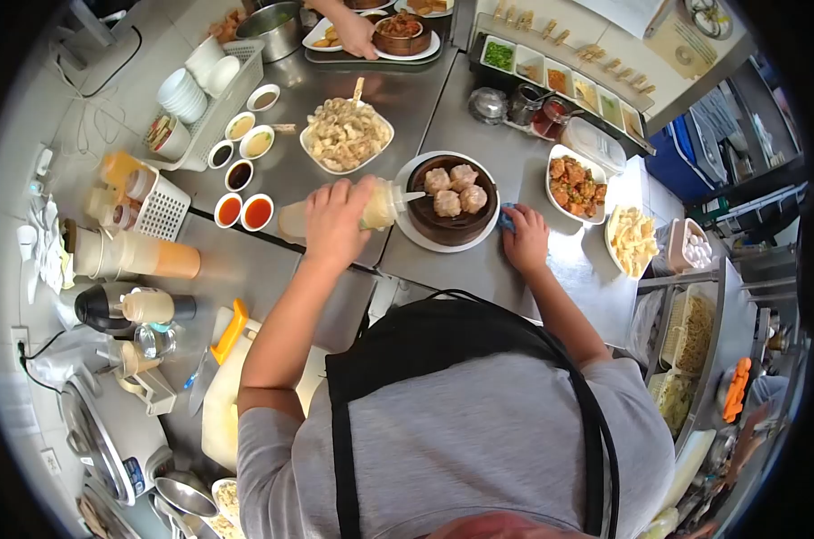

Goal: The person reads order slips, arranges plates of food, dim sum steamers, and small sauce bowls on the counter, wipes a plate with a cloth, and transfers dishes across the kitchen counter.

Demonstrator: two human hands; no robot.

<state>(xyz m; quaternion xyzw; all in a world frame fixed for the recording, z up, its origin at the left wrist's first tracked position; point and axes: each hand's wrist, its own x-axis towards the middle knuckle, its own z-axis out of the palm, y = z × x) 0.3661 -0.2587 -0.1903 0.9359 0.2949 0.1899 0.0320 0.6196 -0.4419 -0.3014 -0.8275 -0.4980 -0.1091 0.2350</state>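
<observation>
My left hand [337, 218] is wrapped round a squeeze bottle [382, 206] of pale sauce, tipped on its side. Its nozzle points right, at the rim of a round bamboo steamer [450, 236]. Several siu mai dumplings [447, 203] sit inside the steamer, which stands on a white plate [409, 232]. My right hand [526, 239] rests on the steel counter just right of the plate, fingers closed over a blue cloth [508, 216] that is mostly hidden. Whether any sauce is flowing out cannot be made out.
A heaped bowl [345, 135] stands behind the bottle, with small sauce dishes [259, 212] to its left. To the right are a bowl of fried pieces [576, 186] and a bowl of chips [632, 240]. Another person's hand [358, 36] touches a tray [371, 59] at the far edge.
</observation>
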